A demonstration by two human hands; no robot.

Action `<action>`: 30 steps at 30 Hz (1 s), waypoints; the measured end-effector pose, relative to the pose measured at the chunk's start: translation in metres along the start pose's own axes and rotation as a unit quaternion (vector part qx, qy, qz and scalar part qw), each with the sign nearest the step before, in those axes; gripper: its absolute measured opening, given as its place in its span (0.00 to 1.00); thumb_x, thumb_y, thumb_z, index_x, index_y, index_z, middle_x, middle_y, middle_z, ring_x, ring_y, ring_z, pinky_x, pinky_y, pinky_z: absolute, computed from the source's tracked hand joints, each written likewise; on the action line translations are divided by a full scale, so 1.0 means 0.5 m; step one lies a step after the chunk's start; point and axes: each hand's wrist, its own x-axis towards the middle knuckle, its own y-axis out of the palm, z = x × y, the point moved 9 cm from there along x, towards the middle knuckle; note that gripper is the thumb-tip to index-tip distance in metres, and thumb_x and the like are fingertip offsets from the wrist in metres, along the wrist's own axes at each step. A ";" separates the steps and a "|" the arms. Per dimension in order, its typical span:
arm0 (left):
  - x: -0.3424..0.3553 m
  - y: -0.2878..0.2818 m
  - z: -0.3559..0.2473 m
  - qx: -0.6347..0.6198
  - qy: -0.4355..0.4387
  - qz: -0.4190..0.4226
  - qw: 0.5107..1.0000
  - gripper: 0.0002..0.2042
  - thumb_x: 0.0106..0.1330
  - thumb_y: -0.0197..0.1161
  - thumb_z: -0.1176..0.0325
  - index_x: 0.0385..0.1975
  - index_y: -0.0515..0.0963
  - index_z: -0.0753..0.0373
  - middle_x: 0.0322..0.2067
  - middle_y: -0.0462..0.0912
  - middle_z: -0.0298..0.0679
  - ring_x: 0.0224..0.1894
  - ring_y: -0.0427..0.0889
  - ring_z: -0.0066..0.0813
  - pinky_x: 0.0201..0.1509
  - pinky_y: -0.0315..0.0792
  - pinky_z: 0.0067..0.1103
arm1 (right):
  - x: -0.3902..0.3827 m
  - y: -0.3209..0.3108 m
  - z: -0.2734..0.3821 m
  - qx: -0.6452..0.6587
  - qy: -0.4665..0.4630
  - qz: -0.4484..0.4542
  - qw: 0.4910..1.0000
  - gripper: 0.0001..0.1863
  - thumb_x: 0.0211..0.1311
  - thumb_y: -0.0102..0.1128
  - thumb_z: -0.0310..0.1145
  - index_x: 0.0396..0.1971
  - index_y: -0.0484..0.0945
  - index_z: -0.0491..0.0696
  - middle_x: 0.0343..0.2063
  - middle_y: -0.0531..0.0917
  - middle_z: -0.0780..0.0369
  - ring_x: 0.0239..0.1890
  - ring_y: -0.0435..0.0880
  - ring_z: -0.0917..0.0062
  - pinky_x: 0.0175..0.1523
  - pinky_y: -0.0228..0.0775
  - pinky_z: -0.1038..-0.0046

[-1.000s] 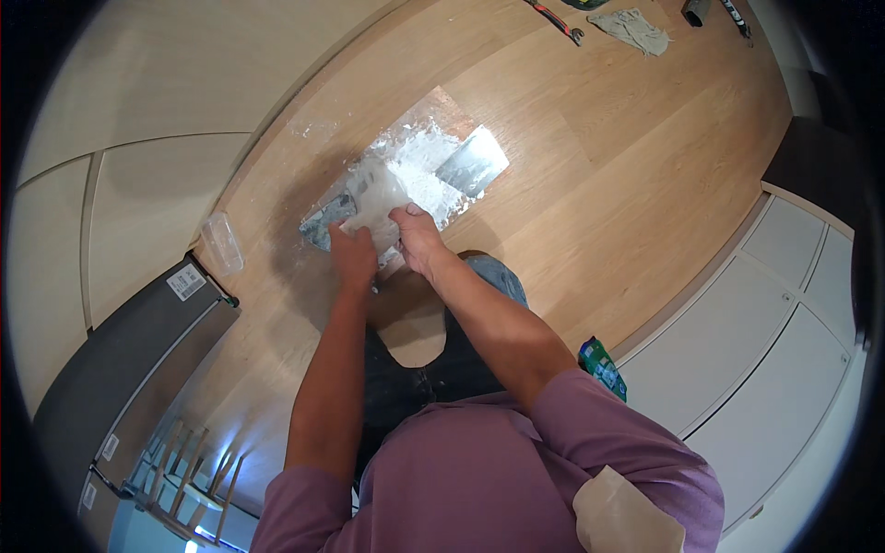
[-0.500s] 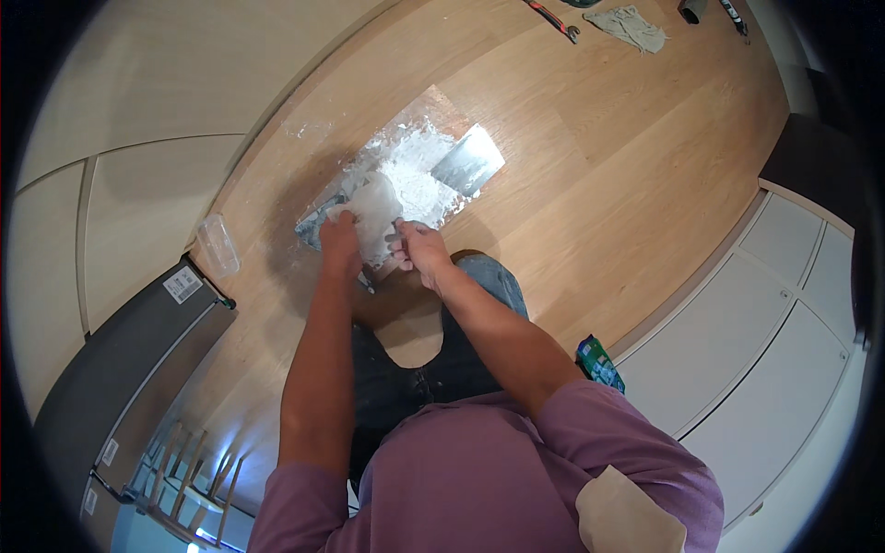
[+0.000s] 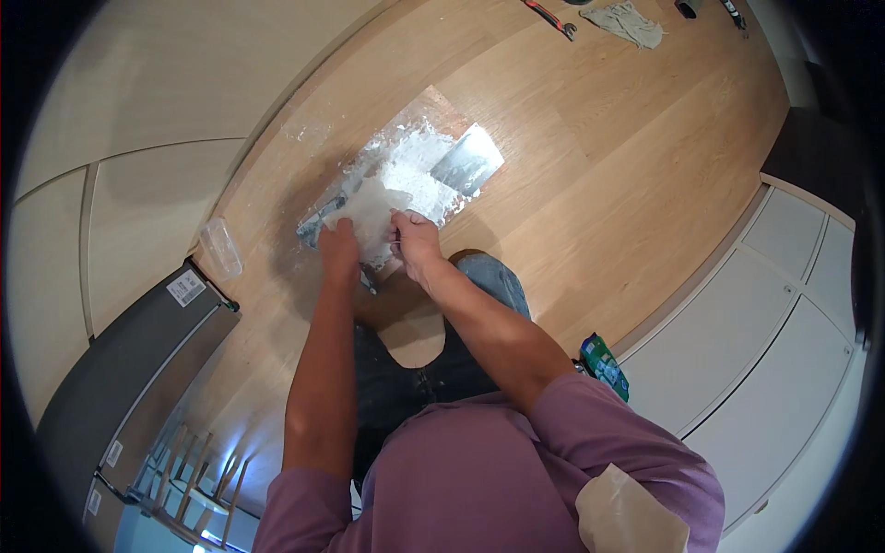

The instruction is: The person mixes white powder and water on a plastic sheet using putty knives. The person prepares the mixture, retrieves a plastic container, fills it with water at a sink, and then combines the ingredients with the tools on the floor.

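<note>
My left hand (image 3: 339, 247) and my right hand (image 3: 415, 241) are both closed on a pale, translucent plastic bag (image 3: 369, 210), one at each side of it. Beneath the bag, white powder (image 3: 412, 150) is heaped and smeared over a thin board (image 3: 437, 103) on the floor. A flat metal blade (image 3: 468, 158) lies across the board's right side, its lower end dusted white. Partly hidden beside my left hand is a grey-blue, powder-smeared piece (image 3: 312, 227). Below the bag, the dark tip of a thin tool (image 3: 371, 282) pokes out between my wrists.
A clear plastic box (image 3: 220, 249) lies left, by a dark grey unit (image 3: 129, 346). Red-handled pliers (image 3: 551, 18) and a grey rag (image 3: 626, 24) lie far off. A green packet (image 3: 604, 369) stands right of my knee, before white cabinets (image 3: 728, 323).
My right hand has shifted slightly up and its fingers have closed in more. The bag's upper part has sagged and spread to the right. My left hand stays nearly in place.
</note>
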 end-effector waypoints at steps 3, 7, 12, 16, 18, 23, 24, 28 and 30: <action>-0.004 0.011 -0.006 -0.001 0.031 -0.007 0.999 0.18 0.69 0.55 0.69 0.52 0.75 0.77 0.47 0.84 0.50 0.45 0.85 0.37 0.49 0.77 0.30 | 0.008 -0.009 0.007 0.034 0.025 -0.015 0.999 0.12 0.71 0.65 0.38 0.26 0.77 0.51 0.22 0.79 0.68 0.23 0.75 0.82 0.27 0.68 0.77; -0.015 -0.005 -0.002 -0.023 0.016 -0.043 0.999 0.18 0.70 0.54 0.69 0.52 0.76 0.76 0.48 0.84 0.50 0.46 0.85 0.38 0.51 0.77 0.31 | -0.004 0.001 0.027 -0.021 -0.011 -0.014 1.000 0.11 0.69 0.66 0.37 0.27 0.78 0.51 0.23 0.79 0.69 0.24 0.77 0.84 0.26 0.67 0.78; 0.001 -0.013 -0.006 -0.008 0.043 -0.047 0.998 0.17 0.70 0.54 0.70 0.53 0.76 0.75 0.48 0.84 0.49 0.47 0.85 0.39 0.51 0.78 0.31 | 0.003 -0.005 0.085 -0.204 -0.159 -0.025 0.966 0.10 0.68 0.67 0.35 0.30 0.81 0.45 0.22 0.81 0.68 0.25 0.76 0.85 0.29 0.68 0.77; 0.003 -0.045 0.013 0.004 0.069 -0.064 0.996 0.17 0.69 0.55 0.71 0.52 0.76 0.75 0.48 0.84 0.49 0.47 0.85 0.39 0.49 0.79 0.30 | -0.050 0.008 0.128 -0.309 -0.287 -0.037 0.906 0.12 0.64 0.68 0.36 0.28 0.80 0.43 0.22 0.83 0.63 0.24 0.80 0.80 0.34 0.74 0.72; 0.023 -0.049 0.026 0.029 0.048 -0.048 0.997 0.17 0.69 0.55 0.71 0.53 0.76 0.75 0.48 0.84 0.49 0.47 0.85 0.39 0.49 0.79 0.31 | -0.016 -0.004 0.116 -0.284 -0.260 -0.065 0.921 0.13 0.64 0.69 0.38 0.28 0.81 0.44 0.23 0.84 0.61 0.25 0.82 0.77 0.36 0.75 0.70; 0.013 -0.032 0.034 0.074 0.030 -0.046 0.996 0.18 0.69 0.56 0.70 0.54 0.76 0.76 0.48 0.84 0.49 0.47 0.85 0.40 0.50 0.79 0.31 | 0.006 -0.025 0.124 -0.348 -0.239 -0.083 0.903 0.14 0.63 0.68 0.41 0.31 0.82 0.44 0.24 0.85 0.57 0.29 0.86 0.68 0.39 0.77 0.66; 0.020 -0.039 0.040 0.090 0.021 -0.051 0.994 0.18 0.69 0.56 0.70 0.54 0.76 0.76 0.48 0.84 0.49 0.47 0.85 0.40 0.50 0.78 0.31 | 0.002 -0.009 0.133 -0.354 -0.262 -0.070 0.895 0.13 0.63 0.68 0.40 0.32 0.82 0.44 0.24 0.85 0.56 0.28 0.86 0.66 0.39 0.77 0.66; 0.035 -0.047 0.067 0.067 0.013 -0.046 0.997 0.18 0.69 0.55 0.70 0.54 0.76 0.76 0.48 0.84 0.49 0.48 0.85 0.40 0.49 0.78 0.31 | 0.000 0.015 0.151 -0.356 -0.299 -0.043 0.884 0.11 0.62 0.65 0.37 0.33 0.82 0.43 0.24 0.84 0.54 0.27 0.85 0.61 0.38 0.78 0.64; 0.032 -0.052 0.071 0.068 0.026 -0.042 0.996 0.18 0.69 0.54 0.71 0.54 0.76 0.75 0.47 0.84 0.49 0.47 0.85 0.40 0.50 0.78 0.31 | -0.003 0.013 0.153 -0.366 -0.302 -0.036 0.880 0.11 0.62 0.65 0.37 0.32 0.81 0.43 0.24 0.84 0.53 0.28 0.85 0.58 0.38 0.78 0.62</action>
